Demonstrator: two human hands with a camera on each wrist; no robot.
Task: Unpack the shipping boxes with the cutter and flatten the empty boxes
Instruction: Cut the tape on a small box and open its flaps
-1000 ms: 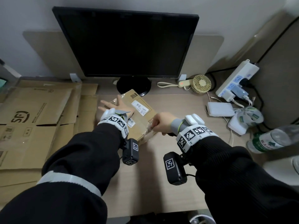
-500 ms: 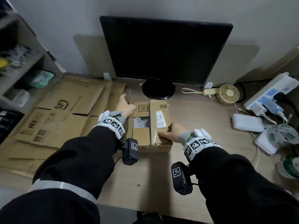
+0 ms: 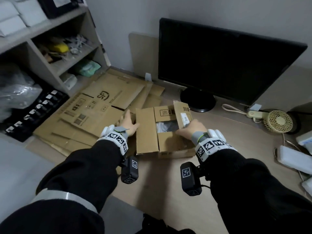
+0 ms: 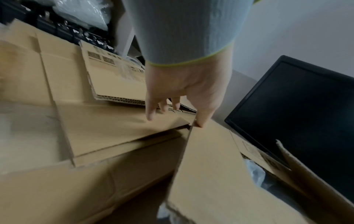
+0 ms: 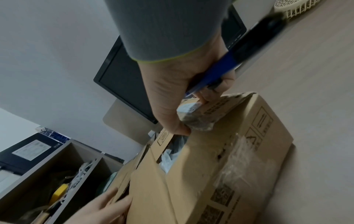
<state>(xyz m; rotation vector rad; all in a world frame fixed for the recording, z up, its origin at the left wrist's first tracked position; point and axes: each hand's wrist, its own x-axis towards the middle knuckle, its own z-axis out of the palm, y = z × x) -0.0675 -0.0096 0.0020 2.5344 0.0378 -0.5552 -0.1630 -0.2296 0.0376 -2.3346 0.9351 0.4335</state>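
A brown shipping box (image 3: 170, 146) sits on the desk in front of the monitor. Its left flap (image 3: 146, 132) is folded out. My left hand (image 3: 125, 121) is beside that flap with straight fingers and the thumb pressed on its edge (image 4: 201, 121). My right hand (image 3: 184, 130) pinches the right flap (image 3: 183, 114) and holds it raised. The same hand grips a blue cutter (image 5: 220, 71) in its palm. Clear plastic wrapping (image 3: 167, 126) shows inside the box. The cutter's blade is hidden.
Flattened cardboard (image 3: 104, 107) is stacked left of the box, touching it. A shelf unit (image 3: 55, 48) and a black labelled tray (image 3: 33, 112) stand further left. The monitor (image 3: 228, 65) is behind the box. A small fan (image 3: 278, 120) and white devices (image 3: 293, 156) lie to the right.
The left flap has swung from upright to folded outward. The right flap, flat over the box before, is now lifted. The head view has turned to the left.
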